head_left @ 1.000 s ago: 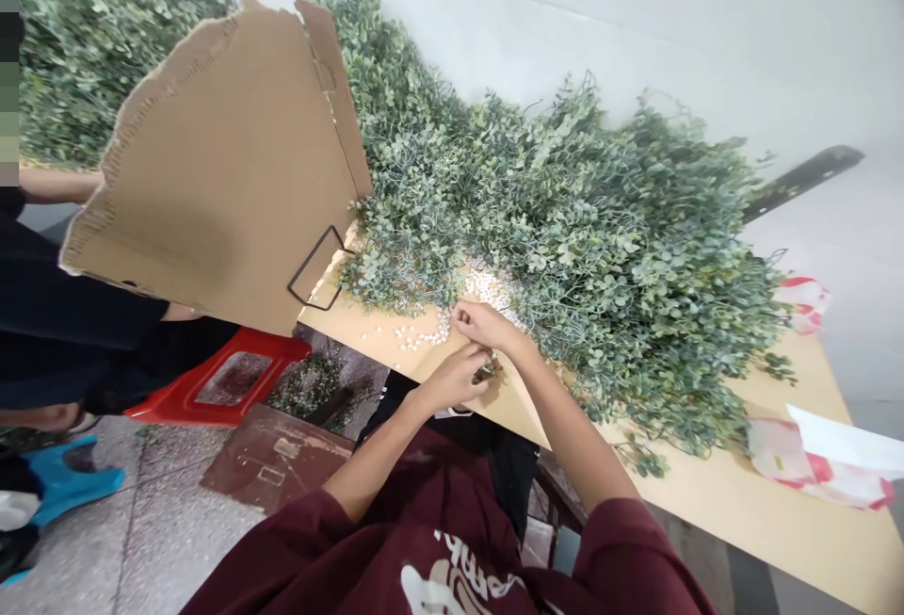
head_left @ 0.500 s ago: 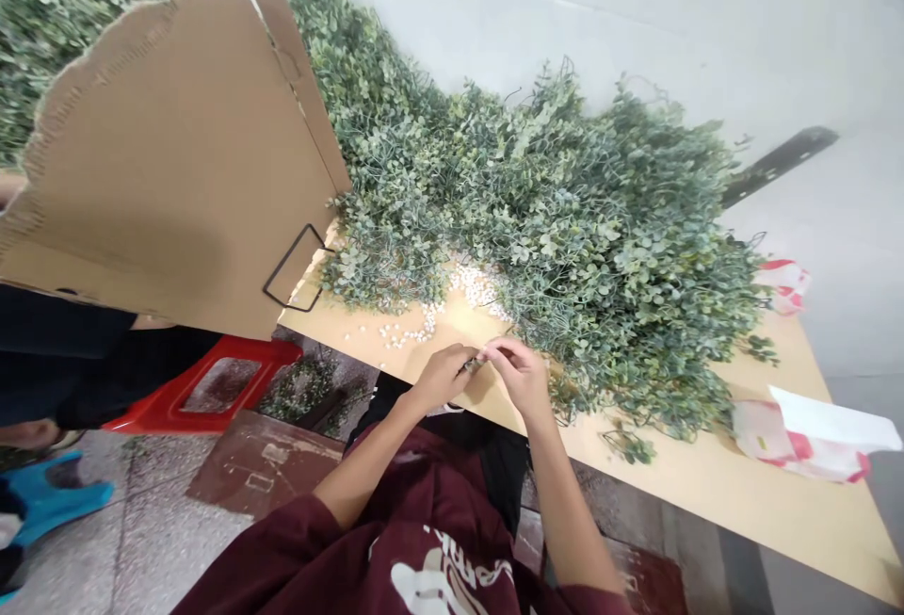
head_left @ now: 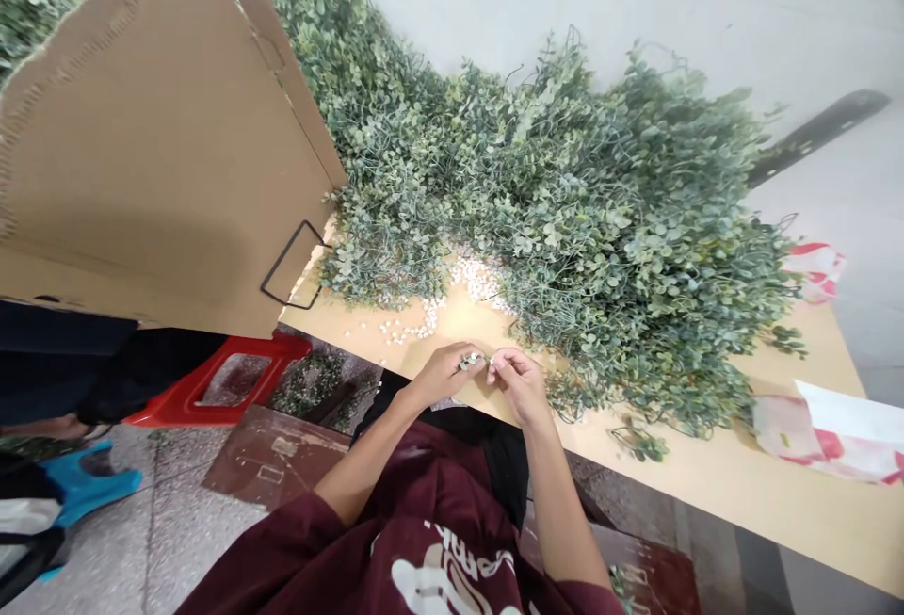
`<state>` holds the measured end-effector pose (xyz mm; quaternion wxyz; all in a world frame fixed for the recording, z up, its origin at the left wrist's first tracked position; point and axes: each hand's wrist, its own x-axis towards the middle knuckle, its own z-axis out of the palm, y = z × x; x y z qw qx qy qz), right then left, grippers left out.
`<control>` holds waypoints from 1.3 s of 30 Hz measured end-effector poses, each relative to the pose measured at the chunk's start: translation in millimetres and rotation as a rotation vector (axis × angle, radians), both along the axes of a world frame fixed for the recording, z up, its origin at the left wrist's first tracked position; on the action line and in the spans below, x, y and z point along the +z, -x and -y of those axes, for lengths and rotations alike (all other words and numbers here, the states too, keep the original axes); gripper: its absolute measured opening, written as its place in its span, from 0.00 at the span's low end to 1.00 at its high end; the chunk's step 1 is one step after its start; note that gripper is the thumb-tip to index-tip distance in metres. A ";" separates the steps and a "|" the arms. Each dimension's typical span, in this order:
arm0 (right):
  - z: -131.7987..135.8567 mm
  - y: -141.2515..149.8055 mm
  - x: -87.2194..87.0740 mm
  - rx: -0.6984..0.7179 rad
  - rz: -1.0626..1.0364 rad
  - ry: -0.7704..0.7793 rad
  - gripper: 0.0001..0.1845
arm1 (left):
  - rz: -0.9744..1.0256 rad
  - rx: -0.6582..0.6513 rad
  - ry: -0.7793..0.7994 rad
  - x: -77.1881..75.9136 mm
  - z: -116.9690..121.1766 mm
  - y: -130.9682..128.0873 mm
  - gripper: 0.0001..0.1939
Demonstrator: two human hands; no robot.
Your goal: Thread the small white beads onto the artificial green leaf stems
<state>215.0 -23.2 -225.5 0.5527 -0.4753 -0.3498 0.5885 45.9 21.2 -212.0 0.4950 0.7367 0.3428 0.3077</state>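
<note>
My left hand [head_left: 446,374] is closed on a small artificial leaf sprig [head_left: 472,362], whose green leaves show at the fingertips. Close beside it, my right hand [head_left: 520,383] pinches a tiny white bead [head_left: 492,362] or a stem end with one on it; which of the two I cannot tell. Both hands are over the near edge of a light wooden table [head_left: 462,318]. Just beyond them lie many small white beads [head_left: 480,278], with more scattered to the left [head_left: 413,325]. A big heap of artificial greenery [head_left: 565,219] spreads behind the beads.
A torn cardboard sheet [head_left: 169,144] stands at the left, a black wire frame [head_left: 293,265] at its lower corner. Red-and-white packaging [head_left: 819,436] lies on the right. Below are a red stool [head_left: 275,370] and a blue stool [head_left: 99,488]. Another person's dark clothing [head_left: 63,351] shows at left.
My hands have come slightly apart, and more of the leaf sprig shows in the left fingers. The camera view has shifted a little.
</note>
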 end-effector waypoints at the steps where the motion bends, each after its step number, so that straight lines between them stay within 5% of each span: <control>1: -0.2 -0.3 0.2 0.008 0.011 -0.001 0.09 | 0.007 -0.003 0.003 0.0 0.1 0.4 0.16; 39: 0.0 3.0 0.9 0.072 0.111 0.023 0.12 | -0.052 -0.077 -0.038 7.7 -0.4 2.9 0.20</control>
